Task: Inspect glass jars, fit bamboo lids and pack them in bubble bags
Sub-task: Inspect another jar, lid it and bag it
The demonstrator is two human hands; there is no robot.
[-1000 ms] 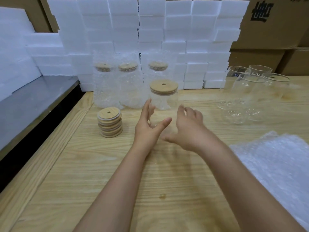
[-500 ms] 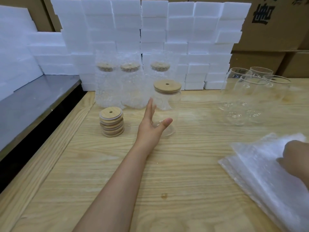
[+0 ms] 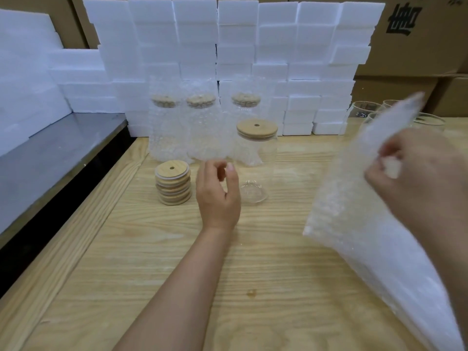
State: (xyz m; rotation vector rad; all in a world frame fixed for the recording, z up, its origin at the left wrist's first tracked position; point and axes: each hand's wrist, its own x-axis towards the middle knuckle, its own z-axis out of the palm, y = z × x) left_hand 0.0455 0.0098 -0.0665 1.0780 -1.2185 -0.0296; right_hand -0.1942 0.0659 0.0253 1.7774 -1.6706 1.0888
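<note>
now | wooden table [image 3: 152,262]; foam blocks [image 3: 238,46], cartons [image 3: 417,46] behind | left grip [image 3: 219,196] apart, empty | right grip [image 3: 415,173] pinching bubble bag [image 3: 349,198]

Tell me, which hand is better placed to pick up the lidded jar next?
Left. The left hand hovers empty right beside the lidded jar, while the right hand is busy pinching a raised bubble bag.

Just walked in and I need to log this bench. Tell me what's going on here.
A person is working at a wooden table. The right hand pinches a bubble bag and holds it up at the right. The left hand hovers beside the lidded jar, loosely curled, gripping nothing. Three bagged jars stand behind it, a stack of bamboo lids sits to its left, and unlidded jars wait at the far right.
</note>
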